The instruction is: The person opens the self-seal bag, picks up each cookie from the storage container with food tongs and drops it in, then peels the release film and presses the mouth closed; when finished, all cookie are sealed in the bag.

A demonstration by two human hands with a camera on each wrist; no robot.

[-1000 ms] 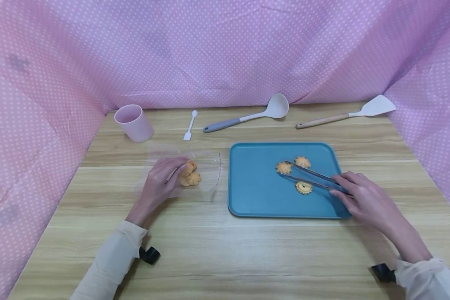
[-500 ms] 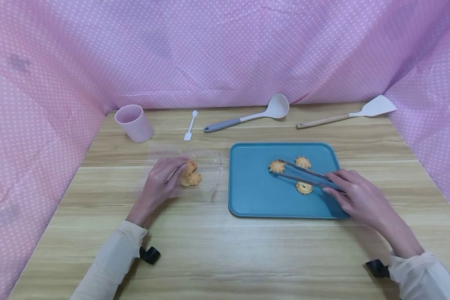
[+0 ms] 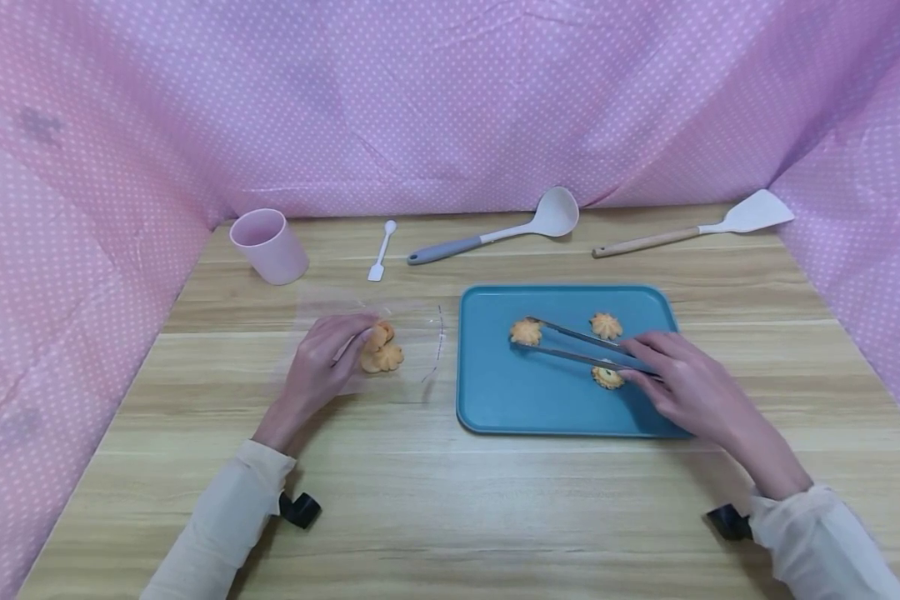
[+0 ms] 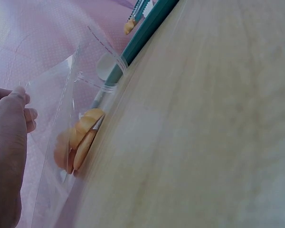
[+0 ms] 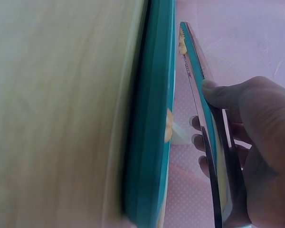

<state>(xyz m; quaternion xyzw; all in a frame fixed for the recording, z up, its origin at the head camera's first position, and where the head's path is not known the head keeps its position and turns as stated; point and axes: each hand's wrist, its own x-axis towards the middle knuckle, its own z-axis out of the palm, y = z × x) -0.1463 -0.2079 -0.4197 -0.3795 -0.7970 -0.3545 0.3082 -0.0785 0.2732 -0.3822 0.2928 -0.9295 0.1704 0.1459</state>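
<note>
My right hand (image 3: 693, 387) grips metal tongs (image 5: 206, 104) whose tips clasp a flower-shaped cookie (image 3: 526, 332) over the left half of the blue tray (image 3: 495, 400). In the right wrist view that cookie is up above the tray's rim. Two more cookies lie on the tray: one at the back (image 3: 606, 325) and a ring-like one (image 3: 607, 377) partly behind the tongs. On the left, my left hand (image 3: 322, 354) pinches the upper layer of a clear plastic bag (image 4: 57, 85), lifting its film. Several cookies (image 4: 80, 140) are inside the bag, its mouth facing the tray.
A pink cup (image 3: 270, 248) stands at the back left. Along the back lie a small white spatula-spoon (image 3: 381, 252), a ladle (image 3: 510, 231) with a grey handle, and a white turner (image 3: 705, 229) with a wooden handle. Pink dotted cloth (image 3: 450, 100) encloses the table.
My right hand has carried the tongs and their cookie leftward across the tray, toward the bag. The left hand stays in place on the bag.
</note>
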